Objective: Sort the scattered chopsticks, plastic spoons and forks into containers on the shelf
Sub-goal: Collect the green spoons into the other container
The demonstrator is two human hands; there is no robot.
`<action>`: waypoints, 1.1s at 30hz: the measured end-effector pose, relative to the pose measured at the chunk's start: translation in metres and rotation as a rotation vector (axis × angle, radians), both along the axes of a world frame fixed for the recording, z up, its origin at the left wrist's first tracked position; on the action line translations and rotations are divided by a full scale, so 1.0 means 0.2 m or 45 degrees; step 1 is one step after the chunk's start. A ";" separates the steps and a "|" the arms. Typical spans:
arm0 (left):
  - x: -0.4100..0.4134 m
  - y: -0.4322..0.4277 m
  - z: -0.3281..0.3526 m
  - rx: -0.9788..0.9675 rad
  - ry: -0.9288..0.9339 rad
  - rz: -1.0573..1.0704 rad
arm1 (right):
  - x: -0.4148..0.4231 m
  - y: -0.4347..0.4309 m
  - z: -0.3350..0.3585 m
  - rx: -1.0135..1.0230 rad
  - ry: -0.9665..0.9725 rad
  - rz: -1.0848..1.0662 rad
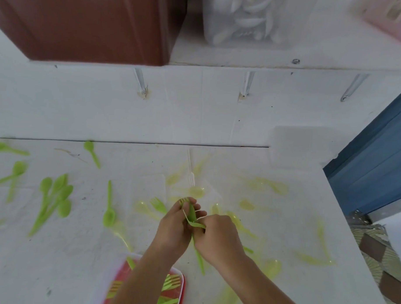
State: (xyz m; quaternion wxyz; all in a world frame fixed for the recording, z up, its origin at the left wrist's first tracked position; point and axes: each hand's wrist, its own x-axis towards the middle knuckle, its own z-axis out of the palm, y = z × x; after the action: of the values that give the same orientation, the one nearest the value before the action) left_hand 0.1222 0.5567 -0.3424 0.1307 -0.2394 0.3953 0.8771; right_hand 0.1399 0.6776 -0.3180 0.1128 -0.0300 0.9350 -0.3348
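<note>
Your left hand (173, 226) is curled round a green cutlery bundle (191, 214), with fork tines showing at the end nearer the far edge of the tabletop (78, 250). Your right hand (219, 240) pinches one green piece of that bundle. Both hands are above the near middle of the tabletop. Green spoons (54, 196) lie scattered toward the left edge, yellow spoons (269, 185) toward the right. A red tray (183, 285) at the near edge holds green forks (168, 285). On the shelf (243, 60), a clear container (256, 19) holds white spoons.
</note>
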 end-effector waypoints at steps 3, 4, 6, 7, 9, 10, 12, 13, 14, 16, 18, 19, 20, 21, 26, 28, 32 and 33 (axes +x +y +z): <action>0.02 -0.03 0.00 -0.047 0.005 0.030 | 0.03 -0.02 0.01 -0.135 -0.061 -0.024; 0.02 -0.04 -0.01 -0.070 0.016 0.032 | 0.04 -0.02 0.01 -0.151 -0.075 -0.030; 0.02 -0.06 -0.01 -0.109 0.029 0.030 | 0.07 -0.05 -0.01 -0.166 -0.114 -0.035; 0.03 -0.07 -0.02 -0.104 0.021 0.029 | 0.08 -0.06 -0.01 -0.179 -0.134 -0.064; 0.03 -0.06 -0.02 -0.029 -0.010 0.033 | 0.10 -0.09 -0.03 -0.196 -0.163 -0.124; 0.03 -0.05 -0.02 0.019 -0.035 0.036 | 0.10 -0.10 -0.05 -0.191 -0.171 -0.144; 0.05 -0.03 -0.02 0.031 -0.046 0.021 | 0.10 -0.12 -0.07 -0.162 -0.175 -0.155; 0.07 -0.03 -0.02 -0.016 -0.021 0.000 | 0.09 -0.13 -0.07 -0.161 -0.180 -0.158; 0.08 -0.03 -0.03 -0.067 0.010 -0.009 | 0.09 -0.13 -0.06 -0.157 -0.181 -0.151; 0.10 -0.05 -0.03 -0.129 0.045 0.019 | 0.10 -0.13 -0.04 -0.074 -0.112 -0.091; 0.08 -0.10 -0.03 -0.140 0.061 0.087 | 0.09 -0.08 -0.03 0.094 0.030 -0.073; 0.06 -0.13 -0.02 -0.145 0.065 0.124 | 0.07 -0.03 -0.04 0.150 0.071 -0.108; 0.05 -0.17 -0.01 -0.153 0.061 0.157 | 0.06 0.03 -0.05 0.209 0.081 -0.146; 0.03 -0.22 0.00 -0.152 0.060 0.190 | 0.04 0.09 -0.07 0.312 0.068 -0.136; 0.03 -0.38 0.07 -0.110 0.067 0.274 | 0.00 0.23 -0.18 0.655 -0.068 0.067; 0.04 -0.42 0.09 -0.120 0.067 0.272 | 0.00 0.21 -0.21 0.695 0.001 0.114; 0.07 -0.49 0.11 -0.105 0.073 0.278 | 0.02 0.17 -0.23 0.724 0.043 0.159; 0.08 -0.51 0.13 -0.096 0.083 0.273 | 0.03 0.17 -0.23 0.710 0.037 0.140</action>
State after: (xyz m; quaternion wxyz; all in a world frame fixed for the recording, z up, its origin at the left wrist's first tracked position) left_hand 0.1380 0.4548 -0.3174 0.0142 -0.2565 0.4042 0.8779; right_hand 0.1454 0.7121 -0.3632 0.1213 -0.0532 0.9895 -0.0576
